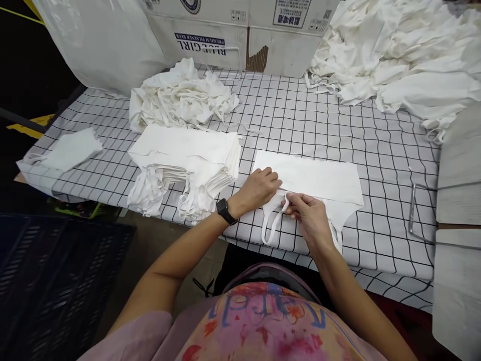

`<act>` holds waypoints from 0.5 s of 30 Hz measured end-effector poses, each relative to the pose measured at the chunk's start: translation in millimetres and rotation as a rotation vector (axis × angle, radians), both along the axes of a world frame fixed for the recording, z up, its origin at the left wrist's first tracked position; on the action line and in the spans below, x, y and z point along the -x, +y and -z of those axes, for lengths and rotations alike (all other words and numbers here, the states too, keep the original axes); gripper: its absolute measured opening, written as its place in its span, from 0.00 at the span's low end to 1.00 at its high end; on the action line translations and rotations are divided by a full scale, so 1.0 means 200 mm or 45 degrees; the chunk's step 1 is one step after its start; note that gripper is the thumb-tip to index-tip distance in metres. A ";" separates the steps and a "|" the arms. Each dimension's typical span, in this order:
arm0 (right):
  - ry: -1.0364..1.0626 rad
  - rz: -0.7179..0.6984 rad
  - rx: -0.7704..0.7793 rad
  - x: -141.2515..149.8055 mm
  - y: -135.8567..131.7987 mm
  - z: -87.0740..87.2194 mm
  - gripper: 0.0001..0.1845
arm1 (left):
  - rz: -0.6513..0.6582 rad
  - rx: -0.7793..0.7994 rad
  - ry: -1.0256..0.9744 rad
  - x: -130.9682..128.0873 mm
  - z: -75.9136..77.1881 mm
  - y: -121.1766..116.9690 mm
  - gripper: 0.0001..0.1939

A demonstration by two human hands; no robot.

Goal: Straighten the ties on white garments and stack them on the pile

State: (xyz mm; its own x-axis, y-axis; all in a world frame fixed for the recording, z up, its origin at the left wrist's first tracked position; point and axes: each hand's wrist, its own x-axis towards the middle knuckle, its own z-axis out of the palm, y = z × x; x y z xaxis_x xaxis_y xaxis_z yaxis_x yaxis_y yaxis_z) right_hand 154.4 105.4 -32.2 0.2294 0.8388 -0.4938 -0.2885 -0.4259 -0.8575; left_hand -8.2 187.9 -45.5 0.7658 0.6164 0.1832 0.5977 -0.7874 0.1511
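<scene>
A white strappy garment [319,175] lies flat on the checked cloth in front of me, its straps toward my body. My right hand [306,210] pinches one of its thin straps between thumb and fingertips. My left hand [263,186], with a black watch on the wrist, rests at the garment's left part with fingers curled; what they grip, if anything, is hidden. Left of it sits a neat stack of similar white garments [184,145], straps hanging at the front edge.
A loose heap of white garments [180,95] lies behind the stack, a larger pile [406,55] at the back right. A single white piece [73,150] is at far left. Cardboard boxes [210,30] stand at the back, another box [458,175] at the right edge.
</scene>
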 end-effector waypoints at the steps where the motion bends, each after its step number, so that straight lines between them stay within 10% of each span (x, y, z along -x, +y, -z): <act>1: -0.016 -0.001 0.010 0.00 0.00 0.00 0.14 | -0.009 0.010 -0.029 0.00 0.01 0.01 0.10; 15: -0.011 0.089 0.068 0.05 0.08 0.00 0.10 | -0.029 0.086 -0.462 -0.01 0.13 0.04 0.10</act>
State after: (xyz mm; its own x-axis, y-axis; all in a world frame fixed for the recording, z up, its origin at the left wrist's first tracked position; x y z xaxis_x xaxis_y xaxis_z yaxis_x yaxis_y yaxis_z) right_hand 144.1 121.3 -32.1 0.2910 0.7930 -0.5352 -0.3115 -0.4504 -0.8367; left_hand -5.4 195.6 -71.4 0.6445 0.6523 0.3990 0.5127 -0.7558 0.4074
